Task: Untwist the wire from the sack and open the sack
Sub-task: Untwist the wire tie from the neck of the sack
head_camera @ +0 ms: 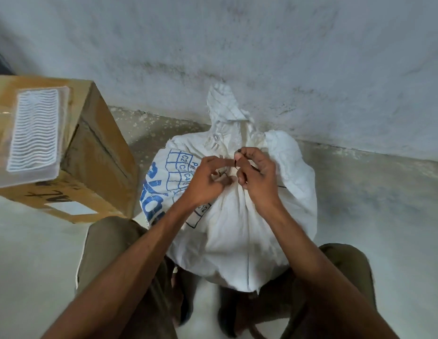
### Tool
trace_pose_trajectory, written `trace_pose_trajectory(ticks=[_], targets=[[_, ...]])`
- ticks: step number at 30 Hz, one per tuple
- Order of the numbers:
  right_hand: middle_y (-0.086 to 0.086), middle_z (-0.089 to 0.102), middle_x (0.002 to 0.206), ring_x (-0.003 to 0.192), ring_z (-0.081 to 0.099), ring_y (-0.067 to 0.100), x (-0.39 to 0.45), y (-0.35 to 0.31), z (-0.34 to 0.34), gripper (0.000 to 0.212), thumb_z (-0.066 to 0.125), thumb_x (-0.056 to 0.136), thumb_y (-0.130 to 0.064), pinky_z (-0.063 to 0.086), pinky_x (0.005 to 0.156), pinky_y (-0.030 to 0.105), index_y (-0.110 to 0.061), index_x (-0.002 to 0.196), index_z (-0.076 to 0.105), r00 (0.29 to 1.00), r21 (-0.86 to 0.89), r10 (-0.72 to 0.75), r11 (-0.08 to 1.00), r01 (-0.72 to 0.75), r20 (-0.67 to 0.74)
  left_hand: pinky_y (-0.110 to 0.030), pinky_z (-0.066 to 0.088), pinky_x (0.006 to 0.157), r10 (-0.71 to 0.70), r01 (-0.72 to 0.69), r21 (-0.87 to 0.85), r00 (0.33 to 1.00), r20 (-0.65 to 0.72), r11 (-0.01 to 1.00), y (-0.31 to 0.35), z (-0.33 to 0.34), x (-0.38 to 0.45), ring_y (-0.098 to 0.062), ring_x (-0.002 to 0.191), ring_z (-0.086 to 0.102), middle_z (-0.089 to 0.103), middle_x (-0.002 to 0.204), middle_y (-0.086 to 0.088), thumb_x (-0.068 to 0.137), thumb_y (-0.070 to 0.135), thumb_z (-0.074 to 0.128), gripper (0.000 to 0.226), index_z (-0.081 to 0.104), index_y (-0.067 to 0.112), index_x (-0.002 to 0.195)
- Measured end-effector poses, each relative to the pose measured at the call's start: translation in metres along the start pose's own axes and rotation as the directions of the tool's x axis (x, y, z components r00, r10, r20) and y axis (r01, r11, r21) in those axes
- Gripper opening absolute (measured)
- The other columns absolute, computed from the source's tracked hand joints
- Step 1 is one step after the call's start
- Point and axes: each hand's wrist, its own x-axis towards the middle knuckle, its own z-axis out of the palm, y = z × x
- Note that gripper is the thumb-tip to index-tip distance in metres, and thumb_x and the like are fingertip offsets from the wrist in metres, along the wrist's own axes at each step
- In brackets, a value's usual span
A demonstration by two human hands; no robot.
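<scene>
Sack: one white woven sack (237, 231) is seen standing on the floor (372, 216) against the wall (262, 45), between the person's knees; its neck is gathered shut.
Wire: one thin dark wire (235, 163) is seen at the gathered neck, partly hidden by fingers.
Box: one cardboard box (95, 152) is placed left of the sack, with one clear ribbed plastic tray (33, 130) laid on top.
Writing: blue grid cells marked "C2" and "C4" can be read on the sack; the large blue letters are folded and perhaps unreadable.
Left hand: left hand (208, 182) is curled at the neck, grip pinched on the cloth.
Right hand: right hand (257, 174) is raised just beside it, grip closed on the wire.
</scene>
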Motion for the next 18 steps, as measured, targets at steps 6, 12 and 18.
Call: trace_pose_trajectory(ticks=[6, 12, 18], targets=[[0.012, 0.059, 0.083, 0.049, 0.044, 0.013, -0.014, -0.064, 0.024, 0.003, 0.067, 0.099, -0.011, 0.037, 0.044, 0.021, -0.009, 0.097, 0.068, 0.997, 0.015, -0.06, 0.998, 0.059, 0.05, -0.03, 0.05, 0.083, -0.001, -0.03, -0.196, 0.988, -0.154, 0.98, 0.048, -0.032, -0.047, -0.007, 0.104, 0.067, 0.075, 0.104, 0.012, 0.094, 0.019, 0.069, 0.009, 0.075, 0.02, 0.102], [0.013, 0.061, 0.079, 0.05, 0.046, 0.017, -0.02, -0.095, 0.053, 0.004, 0.07, 0.096, -0.012, 0.034, 0.044, 0.026, -0.009, 0.095, 0.071, 0.994, 0.012, -0.092, 0.996, 0.092, 0.062, -0.028, 0.049, 0.081, -0.087, 0.02, -0.352, 0.981, -0.174, 0.936, 0.073, -0.069, -0.084, -0.01, 0.089, 0.063, 0.074, 0.098, -0.003, 0.095, 0.01, 0.066, 0.006, 0.072, 0.011, 0.094], [0.016, 0.072, 0.086, 0.058, 0.052, 0.022, -0.036, -0.095, 0.074, 0.012, 0.078, 0.085, -0.014, 0.046, 0.054, 0.033, -0.009, 0.096, 0.075, 0.985, -0.045, -0.049, 0.997, 0.058, 0.168, -0.028, 0.045, 0.073, -0.231, 0.074, -0.466, 0.929, -0.289, 0.881, 0.086, -0.099, -0.102, -0.009, 0.08, 0.06, 0.068, 0.088, -0.005, 0.096, 0.013, 0.066, 0.01, 0.074, 0.008, 0.1]])
